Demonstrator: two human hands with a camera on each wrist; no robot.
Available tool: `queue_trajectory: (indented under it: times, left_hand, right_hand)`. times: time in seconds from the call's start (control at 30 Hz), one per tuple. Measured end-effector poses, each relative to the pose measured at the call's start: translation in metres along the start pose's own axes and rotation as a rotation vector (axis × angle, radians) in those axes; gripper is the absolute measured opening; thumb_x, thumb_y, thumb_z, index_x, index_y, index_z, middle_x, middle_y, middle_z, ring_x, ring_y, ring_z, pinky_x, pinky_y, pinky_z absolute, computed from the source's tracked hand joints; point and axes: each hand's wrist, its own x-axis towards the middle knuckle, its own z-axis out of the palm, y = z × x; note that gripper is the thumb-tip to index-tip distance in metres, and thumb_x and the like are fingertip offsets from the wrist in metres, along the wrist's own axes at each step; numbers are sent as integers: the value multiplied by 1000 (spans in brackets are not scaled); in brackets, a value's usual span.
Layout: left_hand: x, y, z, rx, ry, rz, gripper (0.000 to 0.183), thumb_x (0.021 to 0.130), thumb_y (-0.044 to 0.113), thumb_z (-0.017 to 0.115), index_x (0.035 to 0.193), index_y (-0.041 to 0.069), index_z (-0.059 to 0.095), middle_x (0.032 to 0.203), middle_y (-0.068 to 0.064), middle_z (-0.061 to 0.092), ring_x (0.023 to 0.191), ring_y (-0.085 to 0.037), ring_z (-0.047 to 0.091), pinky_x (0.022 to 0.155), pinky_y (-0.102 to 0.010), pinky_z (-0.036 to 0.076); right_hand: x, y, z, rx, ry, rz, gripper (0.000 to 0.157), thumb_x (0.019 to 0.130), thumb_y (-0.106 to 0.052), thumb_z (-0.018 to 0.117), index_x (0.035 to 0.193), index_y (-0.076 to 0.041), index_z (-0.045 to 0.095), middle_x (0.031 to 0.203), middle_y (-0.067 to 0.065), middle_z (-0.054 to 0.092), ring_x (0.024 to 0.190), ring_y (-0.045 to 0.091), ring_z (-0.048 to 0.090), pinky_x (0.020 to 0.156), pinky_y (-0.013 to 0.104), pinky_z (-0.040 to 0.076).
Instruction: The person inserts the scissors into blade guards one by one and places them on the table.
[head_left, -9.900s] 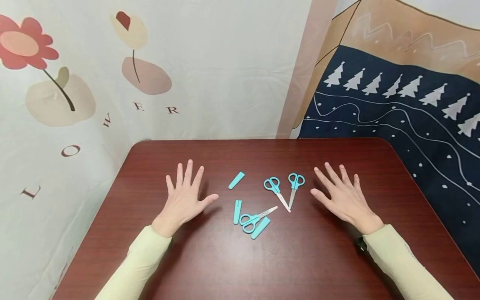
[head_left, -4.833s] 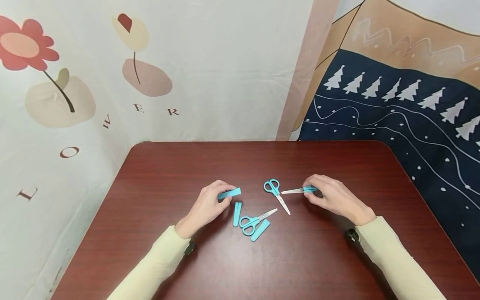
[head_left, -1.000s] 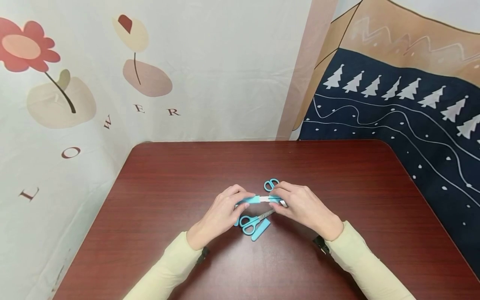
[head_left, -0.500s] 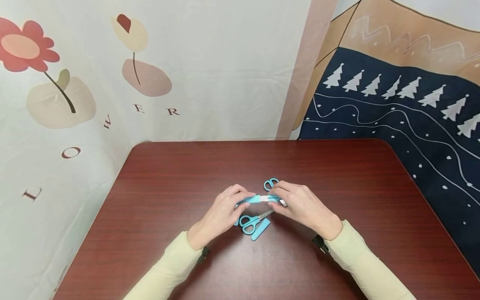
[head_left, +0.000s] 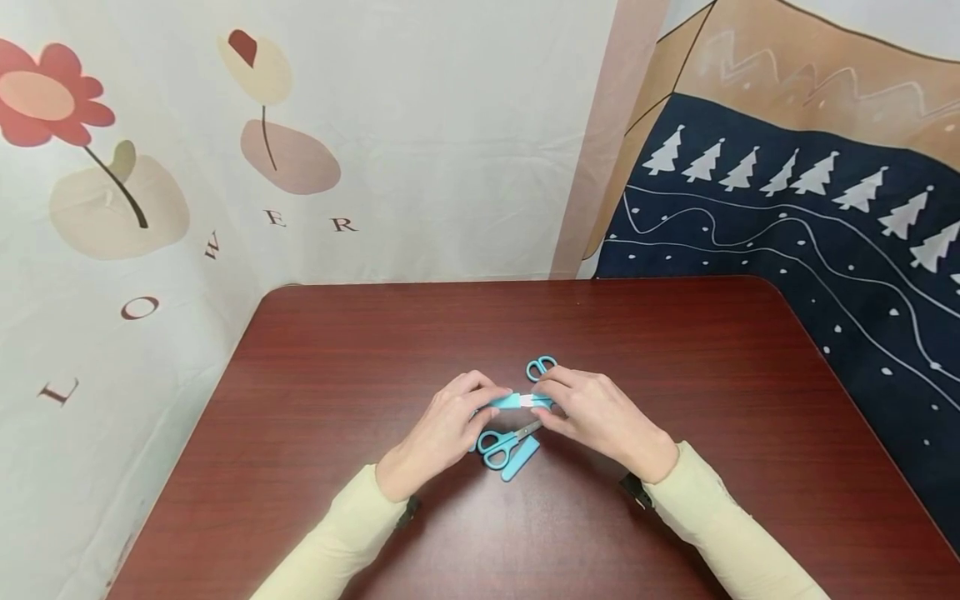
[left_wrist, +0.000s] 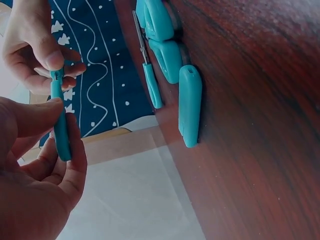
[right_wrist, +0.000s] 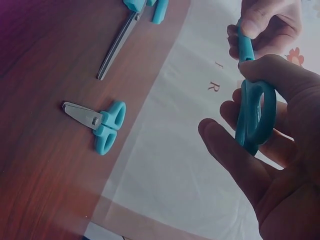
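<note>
My left hand [head_left: 442, 425] pinches a teal scissors cover [head_left: 506, 401] between thumb and fingers. In my right hand [head_left: 603, 417] are small scissors, gripped by their teal handle [right_wrist: 265, 110]. Their blades point left into the cover's mouth, with a short stretch of metal showing between. Both hands are held above the table. Behind the right hand lie second scissors [right_wrist: 100, 122], partly hidden in the head view. Third scissors [head_left: 495, 450] lie in front of the hands, next to a loose cover [head_left: 521, 459]. Another cover [left_wrist: 190, 107] lies below the left hand, mostly hidden from the head view.
The dark red-brown wooden table [head_left: 360, 333] has rounded far corners. A pale curtain with flower prints [head_left: 450, 167] hangs behind and left of it. Dark blue cloth with white trees [head_left: 750, 217] borders the right side.
Earlier both hands lay spread; then the left took a cover and the right took scissors. They came together at the middle. Lately the right hand has shifted slightly left, and less blade shows.
</note>
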Motion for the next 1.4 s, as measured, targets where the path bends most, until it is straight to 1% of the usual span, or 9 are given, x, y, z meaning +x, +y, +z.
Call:
queue_trajectory:
  times: [0.2,0.43,0.63,0.93,1.17,1.4]
  left_hand:
    - [1,0,1,3,13,21,29,89,-4,77,117,4,76,104,-3,65,92,-19,58,75,-30,51]
    - [0,-2,3,15,3,23,29,89,-4,77,117,5,77,103,-3,66,91,-19,58,74,-30,51]
    - [0,-2,4,4,9,33,28,89,-4,77,116,4,77,102,-3,66,91,-19,58,73,-29,50]
    - [1,-2,1,-8,-9,40,28,90,-3,76,117,4,76,102,-4,66,91,-19,58,75,-29,50]
    - [1,-3,0,-21,16,62,27,89,-2,77,115,4,77,101,-4,66,91,-19,58,75,-28,50]
    - [1,-4,3,-62,31,37,26,89,0,78,115,4,77,100,-2,66,89,-17,56,72,-26,49]
  right_hand:
    - [0,0,1,-1,5,-9,25,81,-15,90,99,-6,75,98,2,68,76,8,63,68,21,57]
    - [0,0,2,11,-7,-15,24,82,-14,89,99,-6,75,97,2,67,75,8,63,68,20,57]
    - [0,0,3,18,-1,-12,24,82,-14,89,99,-5,75,96,2,67,74,8,63,67,20,57]
    - [1,-1,4,34,-2,-10,26,82,-14,89,101,-3,75,99,4,68,72,12,67,66,19,56]
    - [1,-2,5,31,18,-22,27,81,-13,90,101,-3,75,99,5,69,70,11,67,64,17,56]
    - [3,-1,4,10,18,-26,25,83,-16,88,102,-5,76,100,3,70,75,9,67,66,18,56]
